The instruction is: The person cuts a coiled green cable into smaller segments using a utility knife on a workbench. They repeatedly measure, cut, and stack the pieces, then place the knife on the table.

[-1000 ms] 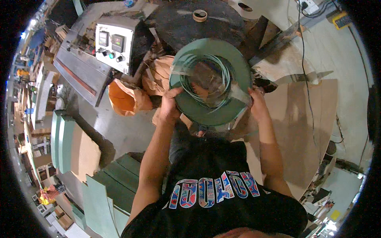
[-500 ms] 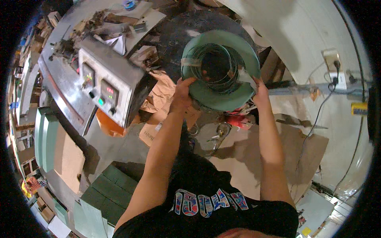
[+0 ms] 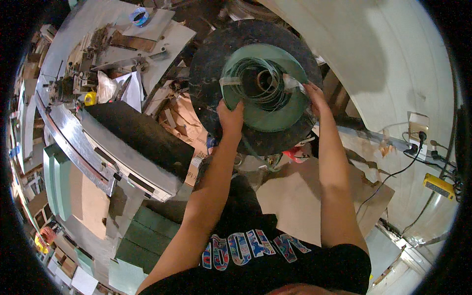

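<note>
A large green coil of strap [image 3: 275, 108], wound flat like a wide ring, is held up in front of a round black disc [image 3: 206, 69] on a machine. My left hand [image 3: 230, 118] grips the coil's lower left edge. On the coil's right edge my right hand [image 3: 314, 96] holds on. Strips of clear tape cross the windings at both sides. The coil's open core lines up with a hub [image 3: 265, 78] in the disc's middle.
A grey metal machine housing [image 3: 128, 162] runs to the left, with a cluttered workbench [image 3: 108, 59] of tools and a blue tape roll [image 3: 140, 17] behind it. Stacked green panels [image 3: 147, 236] and cardboard [image 3: 295, 206] lie on the floor. A wall socket with cables [image 3: 418, 137] is at right.
Both hands have carried the green coil upward and away from the body, from over the floor to against the black disc. The view has swung toward the machine.
</note>
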{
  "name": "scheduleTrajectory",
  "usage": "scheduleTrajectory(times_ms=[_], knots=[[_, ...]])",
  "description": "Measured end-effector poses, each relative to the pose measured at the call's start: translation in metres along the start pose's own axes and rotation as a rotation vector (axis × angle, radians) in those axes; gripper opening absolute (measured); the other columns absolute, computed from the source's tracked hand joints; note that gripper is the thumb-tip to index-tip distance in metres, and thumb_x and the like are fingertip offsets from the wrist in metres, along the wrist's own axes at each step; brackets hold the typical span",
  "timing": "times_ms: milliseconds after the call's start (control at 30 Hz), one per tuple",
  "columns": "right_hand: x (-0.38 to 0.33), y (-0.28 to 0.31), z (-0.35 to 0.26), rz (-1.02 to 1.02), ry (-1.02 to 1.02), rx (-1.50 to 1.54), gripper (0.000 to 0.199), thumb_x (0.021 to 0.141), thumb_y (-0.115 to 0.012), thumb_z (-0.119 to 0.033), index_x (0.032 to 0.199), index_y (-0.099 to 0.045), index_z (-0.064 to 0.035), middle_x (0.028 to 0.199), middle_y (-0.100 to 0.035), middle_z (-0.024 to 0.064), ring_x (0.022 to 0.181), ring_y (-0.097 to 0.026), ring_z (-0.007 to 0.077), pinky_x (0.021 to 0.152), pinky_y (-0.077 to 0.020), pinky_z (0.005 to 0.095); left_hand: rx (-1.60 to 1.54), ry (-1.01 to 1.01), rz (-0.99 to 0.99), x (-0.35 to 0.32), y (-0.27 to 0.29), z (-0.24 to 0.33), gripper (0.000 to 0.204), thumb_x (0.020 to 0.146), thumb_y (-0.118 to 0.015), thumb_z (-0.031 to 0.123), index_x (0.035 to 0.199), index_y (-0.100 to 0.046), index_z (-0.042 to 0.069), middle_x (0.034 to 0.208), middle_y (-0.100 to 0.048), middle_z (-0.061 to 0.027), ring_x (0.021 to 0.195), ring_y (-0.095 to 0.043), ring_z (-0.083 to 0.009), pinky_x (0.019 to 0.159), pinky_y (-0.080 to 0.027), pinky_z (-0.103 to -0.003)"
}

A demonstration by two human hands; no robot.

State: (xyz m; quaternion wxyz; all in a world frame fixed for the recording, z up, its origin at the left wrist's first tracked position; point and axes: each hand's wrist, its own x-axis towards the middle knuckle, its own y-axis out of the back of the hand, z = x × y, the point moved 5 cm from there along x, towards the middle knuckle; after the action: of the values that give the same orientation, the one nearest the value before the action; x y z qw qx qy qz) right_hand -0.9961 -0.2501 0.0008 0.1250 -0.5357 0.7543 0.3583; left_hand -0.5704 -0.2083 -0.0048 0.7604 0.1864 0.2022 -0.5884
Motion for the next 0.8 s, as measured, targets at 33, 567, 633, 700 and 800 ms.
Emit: scheduleTrajectory(times_ms=[33,567,633,700,800], knots=[[-0.002,0.011,0.012,0.034,0.068,-0.089,0.060,0.105,-0.068,-0.041,0.156,-0.057,-0.0131,0.146,-0.065,0.0108,0.134,-0.060,0.0299,0.108,-0.0499,0.0466,0.183,-0.013,0.085,-0.019,0.007,0.005,0.057,0.091,-0.079,0.013,0.142,-0.056,0.004,0.134,-0.055,-0.0177,0.119,-0.055,-0.0364,0.100,-0.049,-0.052],[-0.131,-0.061,-0.082,-0.070,0.397,-0.200,0.031,0.106,-0.070,-0.032,0.111,-0.072,-0.0014,0.089,-0.067,0.0037,0.081,-0.061,0.0154,0.078,-0.0503,0.0328,0.924,-0.958,-0.267,-0.132,-0.069,0.071,0.056,0.090,-0.075,0.022,0.143,-0.062,0.011,0.152,-0.053,-0.0101,0.140,-0.049,-0.0324,0.116,-0.034,-0.055],[-0.163,-0.036,-0.099,-0.013,0.467,-0.112,0.025,0.107,-0.070,-0.026,0.107,-0.071,-0.0012,0.081,-0.062,-0.0010,0.075,-0.055,0.0100,0.074,-0.0477,0.0288,0.993,-0.973,-0.186,-0.131,-0.084,0.080,0.051,0.092,-0.073,0.022,0.141,-0.064,0.011,0.146,-0.058,-0.0085,0.136,-0.052,-0.0298,0.115,-0.036,-0.054],[-0.175,-0.025,-0.103,-0.013,0.567,0.199,0.020,0.107,-0.068,-0.021,0.106,-0.071,-0.0016,0.096,-0.065,0.0015,0.084,-0.057,0.0100,0.080,-0.0468,0.0279,1.036,-0.972,-0.141,-0.124,-0.091,0.079,0.046,0.093,-0.070,0.021,0.138,-0.067,0.011,0.138,-0.062,-0.0076,0.131,-0.055,-0.0281,0.113,-0.039,-0.054],[-0.180,-0.019,-0.105,-0.020,0.533,0.612,0.022,0.105,-0.068,-0.022,0.111,-0.073,-0.0015,0.112,-0.070,0.0062,0.097,-0.063,0.0161,0.088,-0.0504,0.0330,1.067,-0.942,-0.179,-0.108,-0.093,0.066,0.038,0.094,-0.065,0.018,0.131,-0.072,0.011,0.123,-0.066,-0.0074,0.120,-0.060,-0.0279,0.107,-0.042,-0.052]])
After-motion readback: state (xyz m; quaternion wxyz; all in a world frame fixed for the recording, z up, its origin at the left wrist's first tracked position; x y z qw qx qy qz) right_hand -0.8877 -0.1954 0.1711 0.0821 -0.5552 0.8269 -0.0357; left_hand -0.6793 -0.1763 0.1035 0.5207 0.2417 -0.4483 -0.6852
